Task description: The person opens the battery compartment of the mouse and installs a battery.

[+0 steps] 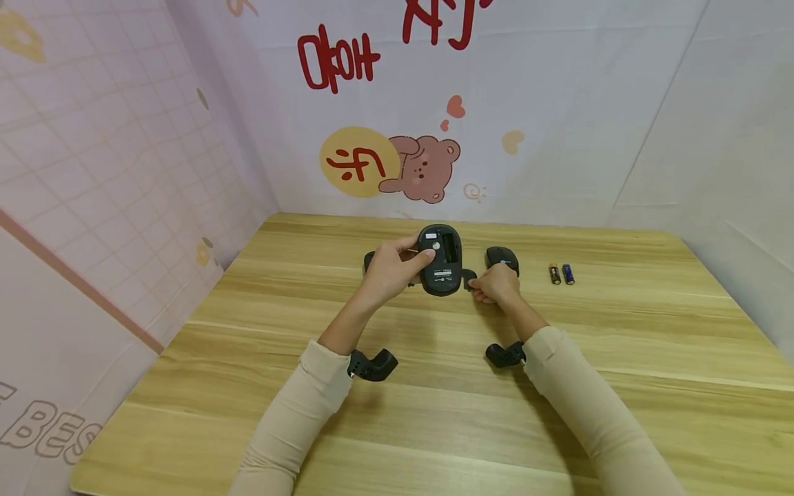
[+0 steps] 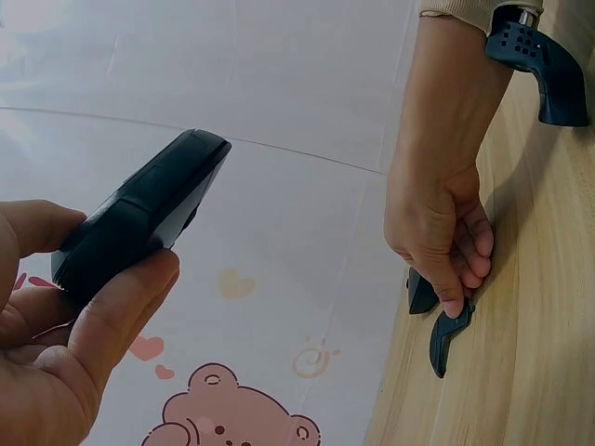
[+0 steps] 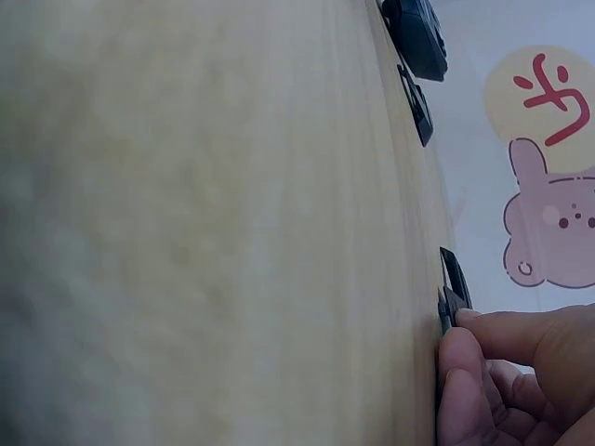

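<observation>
My left hand (image 1: 392, 270) grips a black computer mouse (image 1: 442, 272) above the table, thumb on its underside. The underside faces the head camera, and its long battery slot lies uncovered with no battery visible inside. Low over the tabletop, my right hand (image 1: 498, 284) pinches a thin black curved cover (image 2: 448, 346) between thumb and fingers. Whether the cover touches the wood I cannot tell. A second black mouse (image 1: 504, 257) sits just beyond the right hand, and two batteries (image 1: 555, 274) lie side by side to its right.
Behind the left hand, another dark object (image 1: 369, 260) is mostly hidden; the right wrist view shows a black mouse-like body (image 3: 416, 37) and a flat black piece (image 3: 416, 107) there. The wooden table (image 1: 434, 427) meets a printed wall cloth (image 1: 558, 103). Each wrist wears a black mount (image 1: 374, 365).
</observation>
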`<state>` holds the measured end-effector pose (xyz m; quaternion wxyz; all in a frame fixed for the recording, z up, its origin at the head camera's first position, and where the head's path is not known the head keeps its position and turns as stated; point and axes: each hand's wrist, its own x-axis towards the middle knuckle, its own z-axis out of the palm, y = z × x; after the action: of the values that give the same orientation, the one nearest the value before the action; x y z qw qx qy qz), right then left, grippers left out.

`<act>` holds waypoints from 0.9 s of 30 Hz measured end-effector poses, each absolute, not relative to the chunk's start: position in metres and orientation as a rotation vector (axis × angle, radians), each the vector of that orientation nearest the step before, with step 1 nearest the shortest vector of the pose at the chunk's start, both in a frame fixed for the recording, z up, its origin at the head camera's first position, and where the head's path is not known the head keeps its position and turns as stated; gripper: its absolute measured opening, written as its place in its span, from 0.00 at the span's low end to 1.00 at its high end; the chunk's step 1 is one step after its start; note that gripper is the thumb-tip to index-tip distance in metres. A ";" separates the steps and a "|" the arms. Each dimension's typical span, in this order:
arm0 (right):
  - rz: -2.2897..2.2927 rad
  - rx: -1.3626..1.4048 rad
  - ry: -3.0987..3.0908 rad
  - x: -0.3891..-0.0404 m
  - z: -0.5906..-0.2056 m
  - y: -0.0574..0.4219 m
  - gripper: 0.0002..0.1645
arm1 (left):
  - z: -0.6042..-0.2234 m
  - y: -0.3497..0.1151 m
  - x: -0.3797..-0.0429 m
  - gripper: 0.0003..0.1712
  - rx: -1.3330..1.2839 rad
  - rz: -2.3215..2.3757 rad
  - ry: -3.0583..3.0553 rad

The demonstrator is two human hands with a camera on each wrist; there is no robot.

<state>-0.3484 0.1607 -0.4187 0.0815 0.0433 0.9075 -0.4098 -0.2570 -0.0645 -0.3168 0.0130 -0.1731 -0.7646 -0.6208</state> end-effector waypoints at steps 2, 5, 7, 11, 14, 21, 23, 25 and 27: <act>-1.197 0.123 2.732 -0.348 -0.418 0.162 0.14 | -0.316 -0.064 -0.257 0.25 -0.536 -1.934 -2.385; -1.164 0.125 2.749 -0.348 -0.418 0.163 0.14 | -0.316 -0.064 -0.256 0.24 -0.541 -1.936 -2.383; -1.144 0.133 2.754 -0.348 -0.417 0.163 0.14 | -0.316 -0.064 -0.256 0.24 -0.548 -1.940 -2.382; -1.117 0.133 2.762 -0.348 -0.418 0.163 0.14 | -0.318 -0.062 -0.256 0.24 -0.566 -1.955 -2.377; -1.100 0.103 2.767 -0.349 -0.419 0.163 0.15 | -0.318 -0.062 -0.255 0.24 -0.578 -1.975 -2.370; -1.084 -0.060 2.723 -0.346 -0.407 0.167 0.14 | -0.317 -0.061 -0.254 0.24 -0.611 -1.980 -2.367; -1.046 -0.121 2.714 -0.344 -0.397 0.170 0.14 | -0.317 -0.061 -0.254 0.24 -0.618 -1.976 -2.368; -1.002 -0.164 2.704 -0.342 -0.385 0.173 0.14 | -0.317 -0.060 -0.254 0.24 -0.623 -1.973 -2.371; -0.980 -0.219 2.688 -0.340 -0.371 0.178 0.16 | -0.317 -0.059 -0.254 0.25 -0.620 -1.965 -2.379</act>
<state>-0.3396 0.1784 -0.3707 0.1358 -0.0755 0.9281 -0.3383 -0.2539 -0.0591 -0.3168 -0.0026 -0.1969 -0.7559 -0.6243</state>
